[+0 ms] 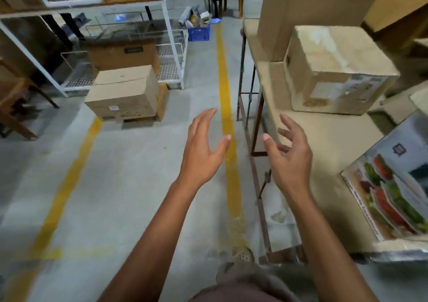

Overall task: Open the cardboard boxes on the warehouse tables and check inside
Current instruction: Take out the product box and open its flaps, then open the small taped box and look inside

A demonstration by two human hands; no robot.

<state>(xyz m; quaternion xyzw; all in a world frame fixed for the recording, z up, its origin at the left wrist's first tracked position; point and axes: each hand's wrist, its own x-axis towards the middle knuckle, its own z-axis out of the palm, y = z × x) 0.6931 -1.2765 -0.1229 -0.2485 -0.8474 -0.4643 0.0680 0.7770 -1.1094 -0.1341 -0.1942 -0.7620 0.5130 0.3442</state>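
**Approach phase, head view.** I read both hands as empty. The left hand [203, 148] is raised over the floor with its fingers straight and spread. The right hand [289, 155] hovers at the edge of the table [324, 144], fingers loosely curled round nothing. The cardboard box [335, 70] sits on that table, well ahead of the right hand and just beside a taller carton [301, 12] (its top looks shut, though blur hides any tape). No box appears opened yet. Next, I judge, both hands must reach forward and right to its top seam. A printed box [393, 185] lies nearer, at the right.
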